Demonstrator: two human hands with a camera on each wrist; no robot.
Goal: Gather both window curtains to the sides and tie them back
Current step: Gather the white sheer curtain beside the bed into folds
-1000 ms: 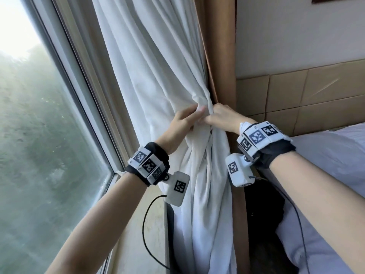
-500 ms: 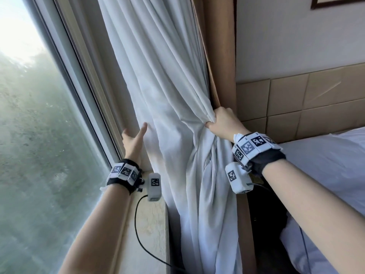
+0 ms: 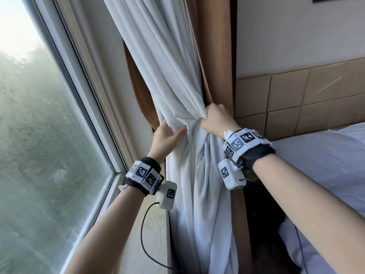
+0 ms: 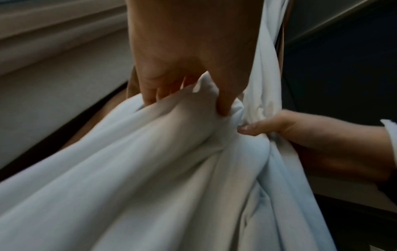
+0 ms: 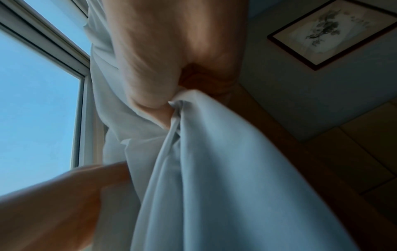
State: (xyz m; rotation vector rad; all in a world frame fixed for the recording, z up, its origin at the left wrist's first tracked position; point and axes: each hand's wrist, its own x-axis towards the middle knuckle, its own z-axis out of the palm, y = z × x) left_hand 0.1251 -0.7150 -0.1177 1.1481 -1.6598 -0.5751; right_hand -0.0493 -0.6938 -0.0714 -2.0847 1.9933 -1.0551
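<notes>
A white curtain (image 3: 167,66) hangs bunched at the window's right side, with a brown curtain (image 3: 141,91) showing behind its left edge. My right hand (image 3: 212,119) grips the gathered white cloth in a fist against the brown wall strip. My left hand (image 3: 168,134) holds the folds just left of it, thumb in front and fingers behind. In the left wrist view my left hand (image 4: 189,100) curls round a fold of the white curtain (image 4: 150,169), beside the right hand (image 4: 300,130). The right wrist view shows my right hand (image 5: 169,96) clenched on the white curtain (image 5: 214,169).
The window pane (image 3: 39,135) fills the left, with a stone sill (image 3: 152,234) below my left forearm. A bed with white bedding (image 3: 325,165) stands at the right, under tan wall panels (image 3: 296,95). A framed picture (image 5: 328,32) hangs on the wall above.
My left hand left the bunch, reached out to the curtain's window-side edge, and has come back right with more cloth. The brown curtain now shows behind. My right hand kept its grip.
</notes>
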